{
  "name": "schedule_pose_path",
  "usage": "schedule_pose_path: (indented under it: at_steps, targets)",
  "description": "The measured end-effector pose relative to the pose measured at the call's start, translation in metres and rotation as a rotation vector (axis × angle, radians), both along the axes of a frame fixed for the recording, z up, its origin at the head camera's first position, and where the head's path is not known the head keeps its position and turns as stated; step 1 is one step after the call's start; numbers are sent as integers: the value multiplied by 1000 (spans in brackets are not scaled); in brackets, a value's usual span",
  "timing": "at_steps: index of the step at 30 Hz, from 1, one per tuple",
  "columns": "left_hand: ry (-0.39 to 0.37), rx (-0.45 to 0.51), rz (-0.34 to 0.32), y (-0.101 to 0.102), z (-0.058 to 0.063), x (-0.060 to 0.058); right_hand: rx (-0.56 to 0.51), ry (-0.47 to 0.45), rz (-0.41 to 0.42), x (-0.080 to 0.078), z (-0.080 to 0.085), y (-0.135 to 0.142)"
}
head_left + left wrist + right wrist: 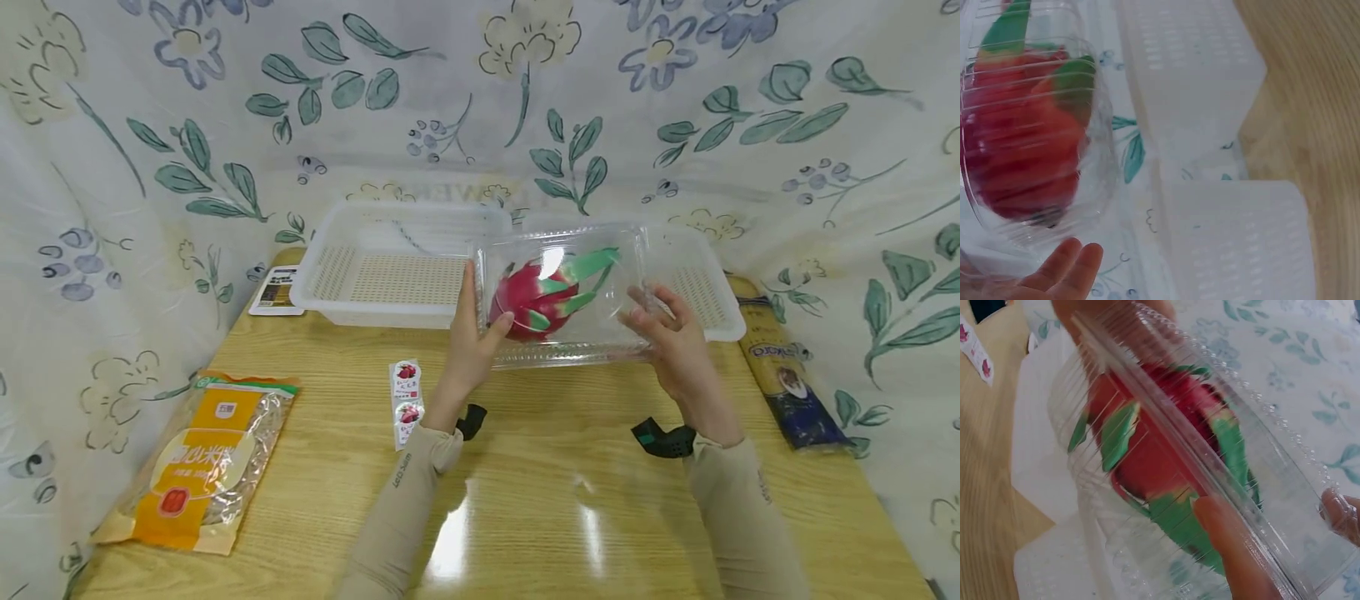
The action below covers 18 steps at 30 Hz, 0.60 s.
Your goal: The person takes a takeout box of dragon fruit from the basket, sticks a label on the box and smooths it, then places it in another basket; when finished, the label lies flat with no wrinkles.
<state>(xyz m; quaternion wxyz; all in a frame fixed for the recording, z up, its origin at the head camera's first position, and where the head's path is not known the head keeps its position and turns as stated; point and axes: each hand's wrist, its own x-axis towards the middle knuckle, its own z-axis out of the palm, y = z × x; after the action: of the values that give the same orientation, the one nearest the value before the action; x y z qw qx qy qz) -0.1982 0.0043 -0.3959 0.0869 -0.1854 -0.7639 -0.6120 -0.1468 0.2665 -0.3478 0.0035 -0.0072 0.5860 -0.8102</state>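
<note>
A clear plastic clamshell box (600, 325) is held up above the table, tilted toward the head camera. Inside it lies a red dragon fruit (536, 304) with green scales, also seen through the ribbed plastic in both wrist views. My left hand (474, 342) grips the box's left end, thumb over the front and fingers along the side. At the other end my right hand (678, 350) holds the right edge between thumb and fingers. In the right wrist view, a seam runs lengthwise along the box; whether it is fully closed I cannot tell.
Behind the box stand two white perforated baskets, a left basket (382, 315) and a right basket (723, 312). Dragon fruit stickers (407, 404) lie near my left forearm. An orange food bag (202, 467), a blue-and-gold packet (791, 379) and a small white-edged pack (273, 292) rest around them.
</note>
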Motion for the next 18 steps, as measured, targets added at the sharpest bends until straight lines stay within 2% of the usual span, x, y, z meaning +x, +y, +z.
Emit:
schedule_pose_path:
  at_steps: [3, 6, 11, 15, 18]
  targets:
    - [-19, 22, 3, -8, 4, 8, 95, -12, -25, 5, -1, -11]
    - [-28, 42, -6, -14, 8, 14, 199, 23, -38, 11, -2, -20]
    - [-27, 34, 9, -21, 11, 24, 355, 175, -95, 20, -5, -35]
    - [-32, -4, 42, -27, 10, 30, 584, 279, -164, 25, -9, -45]
    - [-28, -29, 54, -32, 8, 35, 711, 335, -174, 28, -16, -51]
